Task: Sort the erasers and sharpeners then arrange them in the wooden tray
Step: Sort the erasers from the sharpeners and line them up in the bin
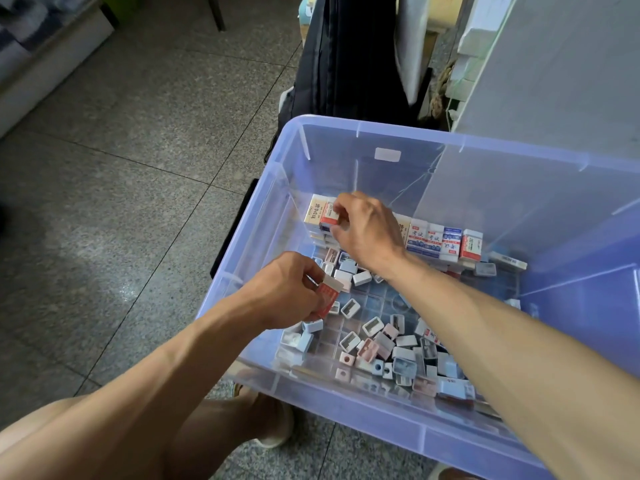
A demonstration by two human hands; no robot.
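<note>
A clear blue-tinted plastic bin (311,133) holds the erasers and sharpeners. A row of boxed erasers (443,240) stands along its far wall. My right hand (367,226) reaches to the left end of that row and pinches a red-and-white eraser (327,218) next to a beige eraser (314,210). Over the near left part of the bin, my left hand (287,292) grips another red-and-white eraser (327,292). Several loose small sharpeners (381,344), white, pink and pale blue, lie scattered across the bin's floor. No wooden tray is plainly visible.
The bin sits on a grey speckled tile floor (121,168). A dark bag or garment (346,57) hangs behind the bin, and a white cabinet (554,64) stands at the right. My knees and a shoe (277,427) are below the bin's near edge.
</note>
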